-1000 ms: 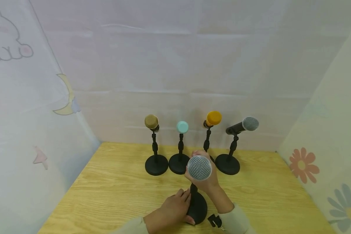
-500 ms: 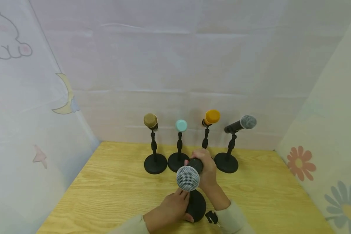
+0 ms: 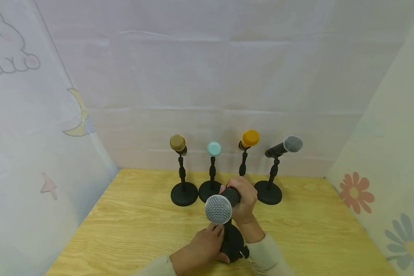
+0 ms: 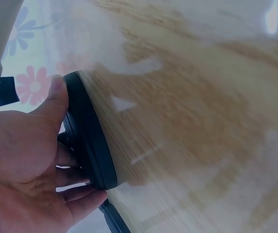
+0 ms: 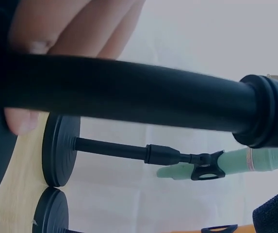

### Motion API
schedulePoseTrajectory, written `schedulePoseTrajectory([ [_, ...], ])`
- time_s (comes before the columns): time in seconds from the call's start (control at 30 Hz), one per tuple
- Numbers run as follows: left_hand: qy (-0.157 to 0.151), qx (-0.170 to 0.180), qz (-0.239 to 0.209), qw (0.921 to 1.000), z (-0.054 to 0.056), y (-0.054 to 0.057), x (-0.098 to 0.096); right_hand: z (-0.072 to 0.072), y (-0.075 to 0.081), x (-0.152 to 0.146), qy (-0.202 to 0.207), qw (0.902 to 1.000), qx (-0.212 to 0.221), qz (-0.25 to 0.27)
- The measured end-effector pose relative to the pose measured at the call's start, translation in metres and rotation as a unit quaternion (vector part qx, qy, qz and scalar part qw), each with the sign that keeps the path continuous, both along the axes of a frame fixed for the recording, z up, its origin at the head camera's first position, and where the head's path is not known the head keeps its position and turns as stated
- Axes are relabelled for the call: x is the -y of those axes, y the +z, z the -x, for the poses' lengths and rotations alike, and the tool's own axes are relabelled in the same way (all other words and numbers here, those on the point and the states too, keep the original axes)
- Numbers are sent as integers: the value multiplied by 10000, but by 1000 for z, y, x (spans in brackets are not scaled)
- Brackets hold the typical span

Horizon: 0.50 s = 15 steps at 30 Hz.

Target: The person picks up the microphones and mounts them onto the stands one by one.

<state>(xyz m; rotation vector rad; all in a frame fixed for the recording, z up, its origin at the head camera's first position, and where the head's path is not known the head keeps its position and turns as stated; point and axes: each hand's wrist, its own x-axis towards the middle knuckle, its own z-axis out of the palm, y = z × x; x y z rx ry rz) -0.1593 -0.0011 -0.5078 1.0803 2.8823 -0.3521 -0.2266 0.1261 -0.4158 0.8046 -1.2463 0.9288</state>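
In the head view my right hand (image 3: 244, 199) grips the black handle of a microphone (image 3: 219, 209) with a silver mesh head, tilted toward me and to the left. Below it stands a black desktop microphone stand with a round base (image 3: 233, 241). My left hand (image 3: 207, 243) holds that base at its left side. The left wrist view shows the thumb at the rim of the base (image 4: 88, 131) and the other fingers bent over its upper face. In the right wrist view the stand's black pole (image 5: 129, 92) crosses in front of the left fingers. The handle hides the clip.
Behind stand several microphones on similar stands: gold (image 3: 178, 143), mint green (image 3: 214, 148), orange (image 3: 250, 138) and black with a silver head (image 3: 293, 143). They line the back of the wooden table (image 3: 134, 214), near the cloth backdrop (image 3: 179, 84).
The right hand has swung the microphone's mesh head left and slightly down, so more of its handle shows. The left hand stays on the base.
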Motion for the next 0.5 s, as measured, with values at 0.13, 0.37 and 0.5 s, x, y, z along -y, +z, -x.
schedulePoseTrajectory([
  [0.13,-38,-80,-27,10000,-3,1,0,-2,2,0,-110,9998,-147,47],
  [0.37,-39,-26,-221,9997,-2,0,3,-1,-3,-3,348,9993,-17,-136],
  [0.5,13,126,-69,9999,-1,-1,1,-10,-8,-16,516,9934,759,-683],
])
